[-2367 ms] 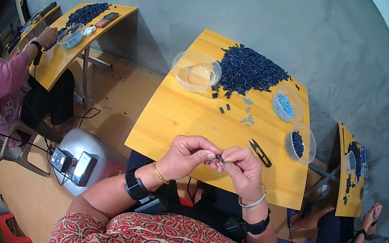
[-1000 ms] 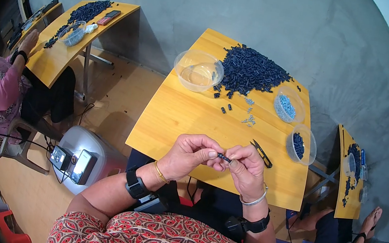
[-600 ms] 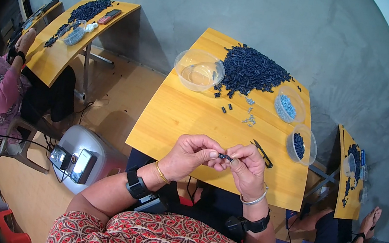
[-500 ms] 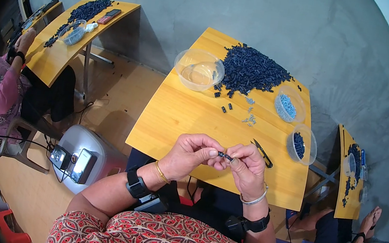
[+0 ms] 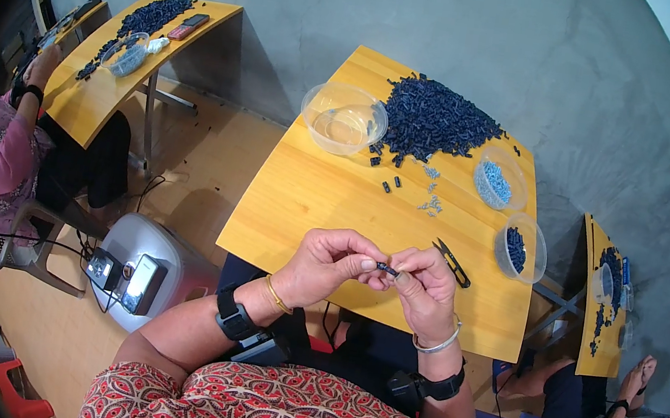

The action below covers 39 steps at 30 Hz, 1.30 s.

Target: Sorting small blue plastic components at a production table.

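Note:
Between my two hands, over the near edge of the wooden table (image 5: 302,205), is a small black plastic piece (image 5: 385,268). My left hand (image 5: 333,266) pinches one end of it between thumb and forefinger. The other end is pinched by my right hand (image 5: 424,287). Fingertips cover much of the piece, so its finer shape is hidden. Black snips (image 5: 453,264) lie just beyond my right hand. Two loose black pieces (image 5: 391,185) and several small grey-blue parts (image 5: 431,202) lie farther up the table, before a large heap of black pieces (image 5: 435,125).
A clear bowl (image 5: 339,144) stands left of the heap. At the right edge are a tub of light-blue parts (image 5: 494,184) and a tub of black pieces (image 5: 516,250). Other people sit at tables to the left (image 5: 95,105) and right (image 5: 600,345). A grey box (image 5: 122,249) carries devices and cables.
My hands stay nearly in place; the fingers have shifted slightly on the black piece, and its two ends now look closer together.

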{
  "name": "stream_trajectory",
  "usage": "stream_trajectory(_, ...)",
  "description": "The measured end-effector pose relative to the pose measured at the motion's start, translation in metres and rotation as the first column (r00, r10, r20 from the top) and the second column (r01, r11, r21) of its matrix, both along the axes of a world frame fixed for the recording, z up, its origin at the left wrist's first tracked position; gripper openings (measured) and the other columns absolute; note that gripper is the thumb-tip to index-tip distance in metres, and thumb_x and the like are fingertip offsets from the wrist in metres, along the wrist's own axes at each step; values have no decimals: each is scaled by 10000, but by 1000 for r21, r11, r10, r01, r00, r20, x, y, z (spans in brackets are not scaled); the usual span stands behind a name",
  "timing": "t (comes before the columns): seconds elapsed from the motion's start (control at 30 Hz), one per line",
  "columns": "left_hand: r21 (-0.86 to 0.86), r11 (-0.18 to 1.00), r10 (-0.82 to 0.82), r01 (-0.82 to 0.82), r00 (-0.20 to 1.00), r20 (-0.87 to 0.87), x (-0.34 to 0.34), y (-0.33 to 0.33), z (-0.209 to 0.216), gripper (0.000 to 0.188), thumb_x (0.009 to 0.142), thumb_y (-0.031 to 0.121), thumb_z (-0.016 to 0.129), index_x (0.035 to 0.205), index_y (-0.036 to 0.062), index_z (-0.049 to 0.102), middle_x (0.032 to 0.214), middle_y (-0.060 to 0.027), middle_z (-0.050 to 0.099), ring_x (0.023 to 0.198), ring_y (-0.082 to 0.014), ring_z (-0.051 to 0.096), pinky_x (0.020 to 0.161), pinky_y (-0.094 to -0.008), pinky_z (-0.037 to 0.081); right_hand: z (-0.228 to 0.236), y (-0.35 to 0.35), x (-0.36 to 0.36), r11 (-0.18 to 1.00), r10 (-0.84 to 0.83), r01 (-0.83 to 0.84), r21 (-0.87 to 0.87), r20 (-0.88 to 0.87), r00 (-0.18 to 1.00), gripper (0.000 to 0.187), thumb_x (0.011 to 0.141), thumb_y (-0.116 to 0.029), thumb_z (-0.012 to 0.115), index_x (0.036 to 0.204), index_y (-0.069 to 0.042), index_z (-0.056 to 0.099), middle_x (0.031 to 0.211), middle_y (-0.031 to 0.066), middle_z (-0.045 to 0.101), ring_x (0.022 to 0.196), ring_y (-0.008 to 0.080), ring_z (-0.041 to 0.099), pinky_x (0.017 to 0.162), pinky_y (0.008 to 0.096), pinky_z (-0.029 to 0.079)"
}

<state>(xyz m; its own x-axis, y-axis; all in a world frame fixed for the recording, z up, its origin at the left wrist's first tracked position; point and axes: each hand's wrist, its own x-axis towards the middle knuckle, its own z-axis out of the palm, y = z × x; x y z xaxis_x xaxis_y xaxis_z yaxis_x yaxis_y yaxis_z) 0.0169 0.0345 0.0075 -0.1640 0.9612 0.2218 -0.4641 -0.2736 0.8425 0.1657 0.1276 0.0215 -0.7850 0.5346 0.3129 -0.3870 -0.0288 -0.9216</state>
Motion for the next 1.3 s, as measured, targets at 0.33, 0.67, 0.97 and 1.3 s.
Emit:
stream_trajectory(0.33, 27, 999, 36, -35, 998, -42, 2, 0, -5, 111, 846, 2, 521, 926, -33, 590, 822, -117, 636, 754, -147, 617, 707, -252, 509, 5, -3, -1, 992, -28, 19, 121, 71, 997, 105, 823, 70, 490, 874, -19, 467, 846, 74, 526, 741, 113, 527, 689, 243, 451)
stream_trajectory(0.67, 2, 1000, 3, -3, 1000, -20, -1, -2, -5, 114, 845, 0, 520, 926, -36, 593, 811, -120, 634, 735, -145, 615, 694, -250, 508, 2, -6, -2, 989, -15, 7, 151, 53, 998, 110, 820, 77, 491, 859, -23, 469, 845, 77, 521, 734, 118, 525, 680, 239, 448)
stream_trajectory(0.97, -12, 1000, -12, 12, 999, -30, 0, 0, -6, 107, 843, -3, 522, 916, -34, 593, 800, -111, 630, 714, -140, 609, 684, -249, 504, 1, -6, -3, 986, -19, 12, 169, 40, 999, 102, 824, 74, 488, 859, -19, 463, 832, 81, 519, 720, 119, 528, 668, 237, 448)
stream_trajectory(1.3, -15, 993, -106, 113, 963, 247, -1, 2, -6, 134, 845, 49, 538, 960, -15, 563, 826, -91, 600, 711, -158, 584, 685, -303, 513, 6, -11, -4, 957, -88, 72, 281, 46, 995, 80, 835, 60, 483, 871, -9, 464, 833, 87, 518, 712, 129, 537, 661, 234, 447)
